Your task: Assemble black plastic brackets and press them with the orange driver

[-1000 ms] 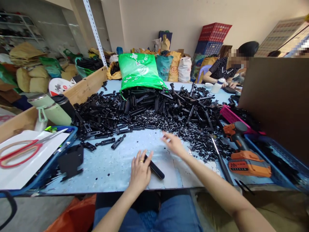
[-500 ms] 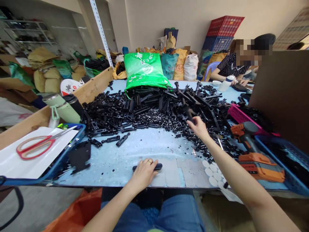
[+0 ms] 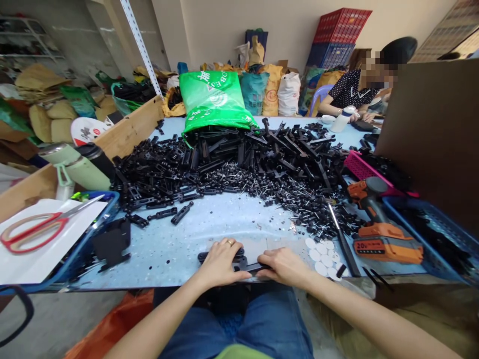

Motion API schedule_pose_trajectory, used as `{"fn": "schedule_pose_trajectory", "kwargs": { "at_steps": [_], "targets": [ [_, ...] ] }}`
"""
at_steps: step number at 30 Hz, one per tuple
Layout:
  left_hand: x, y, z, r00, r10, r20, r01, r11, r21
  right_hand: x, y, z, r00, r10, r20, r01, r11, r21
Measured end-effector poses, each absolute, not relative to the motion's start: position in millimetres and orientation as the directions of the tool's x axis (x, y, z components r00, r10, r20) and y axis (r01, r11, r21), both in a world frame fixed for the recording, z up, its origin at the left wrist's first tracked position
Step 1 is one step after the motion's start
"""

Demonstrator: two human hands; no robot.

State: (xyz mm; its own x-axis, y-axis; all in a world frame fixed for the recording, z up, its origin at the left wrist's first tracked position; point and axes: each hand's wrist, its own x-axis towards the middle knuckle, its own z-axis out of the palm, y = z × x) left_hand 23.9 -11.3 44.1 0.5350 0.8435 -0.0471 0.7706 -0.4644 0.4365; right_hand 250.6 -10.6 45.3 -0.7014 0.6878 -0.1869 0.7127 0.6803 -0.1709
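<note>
At the table's front edge my left hand [image 3: 221, 262], with a ring on one finger, is closed over a black plastic bar with rounded ends [image 3: 202, 257]. My right hand [image 3: 285, 267] lies just to its right, fingers closed on the end of a second black plastic piece, a forked arm [image 3: 250, 268]. The forked arm meets the bar beside my left thumb. How the two pieces fit together is hidden by my fingers. Beyond my hands spreads a heap of loose black plastic parts [image 3: 149, 169], with small metal pins [image 3: 239, 179] scattered before it.
An orange cordless drill [image 3: 387, 242], a black-handled tool [image 3: 342, 239] and white discs [image 3: 322, 252] lie on the right. Red-handled scissors [image 3: 35, 229] rest on paper at the left. A green sack [image 3: 213, 97] stands behind the heap. Another person [image 3: 348, 94] sits at the far right.
My right hand has come back from the heap with a black forked arm, down to the bar beside my left hand. My left hand stays on the bar. The view has shifted slightly.
</note>
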Motion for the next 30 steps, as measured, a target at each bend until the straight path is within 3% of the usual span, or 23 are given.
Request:
{"fn": "schedule_pose_trajectory", "kwargs": {
  "at_steps": [14, 18, 22, 24, 26, 30],
  "targets": [
    [13, -19, 26, 0.503, 0.85, 0.156, 0.721, -0.513, 0.466, 224, -20, 78, -0.639, 0.763, -0.097, 0.766, 0.643, 0.015],
    [15, -22, 26, 0.495, 0.86, 0.122, 0.737, -0.49, 0.465, 228, -15, 74, -0.657, 0.747, -0.104, 0.752, 0.659, -0.018],
    [21, 1, 30, 0.565, 0.823, 0.058, 0.722, -0.528, 0.446, 246, -2, 51, -0.652, 0.751, -0.105, 0.757, 0.634, -0.157],
    [20, 38, 35, 0.505, 0.859, 0.083, 0.779, -0.495, 0.385, 257, 3, 38, -0.634, 0.769, -0.078, 0.764, 0.607, -0.219],
    [15, 89, 42, 0.299, 0.946, 0.125, 0.894, -0.323, 0.31, 265, 3, 29, -0.617, 0.785, -0.049, 0.769, 0.588, -0.25],
    [-5, 183, 46, 0.089, 0.983, 0.158, 0.955, -0.13, 0.265, 270, -5, 23, -0.58, 0.814, -0.008, 0.783, 0.555, -0.28]
  ]
}}
